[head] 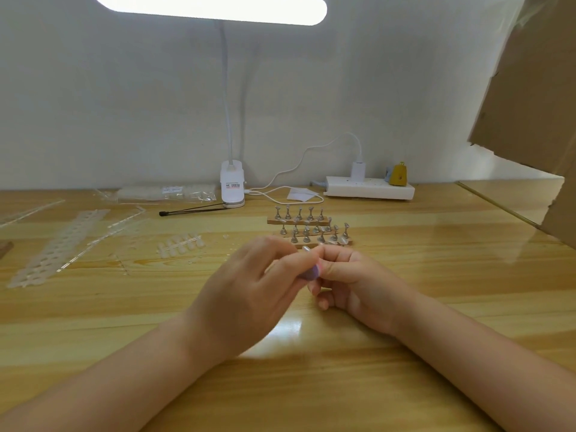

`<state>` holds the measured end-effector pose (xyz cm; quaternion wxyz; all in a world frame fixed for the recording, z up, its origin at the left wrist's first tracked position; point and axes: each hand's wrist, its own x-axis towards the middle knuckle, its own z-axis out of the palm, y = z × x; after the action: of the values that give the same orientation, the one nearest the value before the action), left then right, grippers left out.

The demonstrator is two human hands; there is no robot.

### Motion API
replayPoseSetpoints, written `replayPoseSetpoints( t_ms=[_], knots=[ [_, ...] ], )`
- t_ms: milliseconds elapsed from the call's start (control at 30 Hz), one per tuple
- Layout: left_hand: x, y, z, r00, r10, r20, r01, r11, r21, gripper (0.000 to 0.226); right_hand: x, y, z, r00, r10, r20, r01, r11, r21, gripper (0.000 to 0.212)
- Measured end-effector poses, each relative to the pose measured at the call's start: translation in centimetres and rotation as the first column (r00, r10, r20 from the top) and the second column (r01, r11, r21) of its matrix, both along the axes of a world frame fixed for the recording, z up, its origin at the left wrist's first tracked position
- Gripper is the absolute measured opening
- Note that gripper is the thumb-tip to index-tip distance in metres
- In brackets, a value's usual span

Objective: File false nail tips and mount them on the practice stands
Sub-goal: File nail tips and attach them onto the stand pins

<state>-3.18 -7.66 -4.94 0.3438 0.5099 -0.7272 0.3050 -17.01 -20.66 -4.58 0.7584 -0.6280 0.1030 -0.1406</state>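
Observation:
My left hand and my right hand meet over the middle of the wooden table. The left hand grips a small purple nail file, whose rounded end shows between the two hands. My right hand's fingers curl and pinch a clear false nail tip, only partly visible at the fingertips. Just beyond the hands stand the practice stands: wooden strips with several small metal holders, some carrying clear tips. A loose group of clear nail tips lies to the left.
Emptied plastic tip strips and wrappers lie at the left. A clip lamp base, a black brush, a bag of tips, a white power strip and cable sit along the wall. Cardboard looms at the right.

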Motion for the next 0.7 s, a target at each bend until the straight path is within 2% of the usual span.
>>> replayPoseSetpoints(
  t_ms=[167, 267, 333, 467, 533, 600, 700],
  knots=[
    [1.5, 0.4, 0.4, 0.993, 0.113, -0.031, -0.113, 0.994, 0.000, 0.019, 0.0, 0.0, 0.2, 1.000, 0.012, -0.011, -0.012, 1.000, 0.011, 0.010],
    [0.6, 0.3, 0.4, 1.000, 0.008, 0.012, -0.008, 1.000, -0.020, 0.021, 0.0, 0.0, 0.0, 1.000, 0.018, -0.005, -0.018, 1.000, -0.011, 0.008],
    [0.1, 0.1, 0.0, 0.999, -0.002, 0.043, 0.002, 1.000, 0.002, 0.020, 0.0, 0.0, 0.0, 1.000, 0.027, -0.005, -0.027, 0.999, -0.028, 0.006],
    [1.3, 0.3, 0.3, 0.988, 0.144, -0.056, -0.141, 0.988, 0.057, 0.019, 0.0, 0.0, 0.1, 1.000, 0.014, -0.008, -0.014, 1.000, -0.014, 0.009],
    [1.1, 0.4, 0.5, 0.994, 0.080, -0.081, -0.078, 0.997, 0.028, 0.021, 0.1, 0.0, 0.0, 1.000, 0.017, -0.006, -0.017, 1.000, -0.020, 0.009],
    [0.2, 0.1, 0.3, 0.999, -0.011, -0.042, 0.011, 1.000, 0.012, 0.023, 0.0, -0.1, 0.0, 1.000, 0.024, -0.009, -0.024, 0.999, -0.028, 0.009],
    [0.2, 0.1, 0.1, 0.999, 0.051, 0.001, -0.051, 0.997, 0.064, 0.016, 0.0, -0.1, 0.0, 0.999, 0.033, -0.010, -0.033, 0.999, -0.029, 0.009]
  ],
)
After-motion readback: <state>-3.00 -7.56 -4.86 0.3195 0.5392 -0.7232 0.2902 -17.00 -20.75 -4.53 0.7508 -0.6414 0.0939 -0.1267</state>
